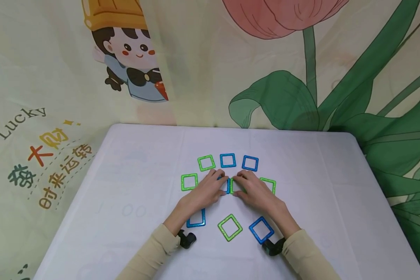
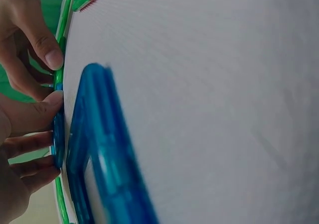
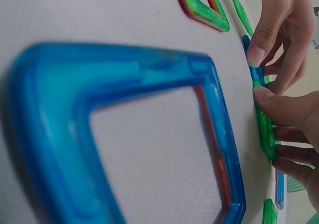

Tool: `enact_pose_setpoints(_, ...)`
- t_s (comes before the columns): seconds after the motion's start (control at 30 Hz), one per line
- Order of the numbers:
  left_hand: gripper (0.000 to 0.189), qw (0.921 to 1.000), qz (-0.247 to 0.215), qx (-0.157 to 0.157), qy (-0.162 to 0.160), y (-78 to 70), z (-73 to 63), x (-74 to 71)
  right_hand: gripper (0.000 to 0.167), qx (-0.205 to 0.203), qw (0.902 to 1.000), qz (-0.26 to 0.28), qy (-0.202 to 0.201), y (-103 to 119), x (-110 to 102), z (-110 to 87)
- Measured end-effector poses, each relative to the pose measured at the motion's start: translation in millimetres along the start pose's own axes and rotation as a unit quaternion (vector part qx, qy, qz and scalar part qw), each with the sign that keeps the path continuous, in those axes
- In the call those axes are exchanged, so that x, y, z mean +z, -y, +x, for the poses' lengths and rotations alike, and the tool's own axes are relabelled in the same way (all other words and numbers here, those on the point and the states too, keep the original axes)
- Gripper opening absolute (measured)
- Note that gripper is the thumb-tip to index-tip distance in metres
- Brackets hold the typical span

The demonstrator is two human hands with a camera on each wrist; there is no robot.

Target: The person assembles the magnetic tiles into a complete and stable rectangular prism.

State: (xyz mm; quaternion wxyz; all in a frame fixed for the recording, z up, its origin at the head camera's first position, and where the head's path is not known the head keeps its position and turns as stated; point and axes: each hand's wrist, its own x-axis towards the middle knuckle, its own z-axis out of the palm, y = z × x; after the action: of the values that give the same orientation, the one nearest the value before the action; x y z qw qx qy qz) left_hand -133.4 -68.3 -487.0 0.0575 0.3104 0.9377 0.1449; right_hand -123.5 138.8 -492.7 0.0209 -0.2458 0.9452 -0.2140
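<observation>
Left hand (image 1: 208,189): a blue square frame (image 2: 58,139) is being pinched between thumb and fingers near the middle of the white table (image 1: 133,167).
Right hand (image 1: 254,190): a green square frame (image 3: 265,134) is being pinched in the same way, just to the right of the blue one.
Meeting edges: the two held frames are being kept side by side in line; whether they are touching cannot quite be told, as fingers are covering much of both.
Far row: an upper-left green frame (image 1: 206,163), a top blue frame (image 1: 228,167) and an upper-right blue frame (image 1: 250,168) are being seen beyond the hands, apart from one another.
Flanks: a left-side green frame (image 1: 182,182) is lying near the left hand; a right-side green frame (image 1: 274,187) is being partly hidden by the right.
Near row: a lower-left blue frame (image 1: 196,224) is being partly covered by the left forearm; a bottom green frame (image 1: 221,230) and a lower-right blue frame (image 1: 254,233) are lying turned cornerwise.
Wrists: black cameras (image 1: 188,239) are being worn below beige sleeves (image 1: 154,249).
Backdrop: a printed cloth (image 1: 196,77) is being shown behind.
</observation>
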Motion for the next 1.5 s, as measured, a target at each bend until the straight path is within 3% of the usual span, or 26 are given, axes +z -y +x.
enact_pose_setpoints(0.3, 0.05, 0.9999, -0.009, -0.006, -0.001, 2.3, -4.0, -1.2, 0.047, -0.004, 0.9999, -0.012, -0.008, 8.0, 1.7, 2.2)
enact_pose_setpoints(0.63, 0.056, 0.9998, 0.007, -0.012, -0.017, 16.5, -20.1, -7.9, 0.047, 0.002, 0.9996, -0.026, -0.003, 12.5, 4.3, 2.0)
enact_pose_setpoints(1.0, 0.057, 0.9959, 0.055, -0.072, -0.004, 38.2, -45.9, -24.4, 0.048, 0.006, 0.9998, -0.019, -0.001, 8.5, 3.1, -0.6)
enact_pose_setpoints(1.2, 0.06, 0.9936, 0.064, -0.092, 0.016, 38.4, -48.8, -28.2, 0.048, 0.009, 0.9996, -0.026, -0.005, 6.2, 2.8, -0.8)
enact_pose_setpoints(1.5, 0.062, 0.9911, 0.073, -0.11, 0.018, 41.3, -48.8, -27.5, 0.048, 0.006, 0.9996, -0.026, -0.004, 6.2, 2.3, -0.2)
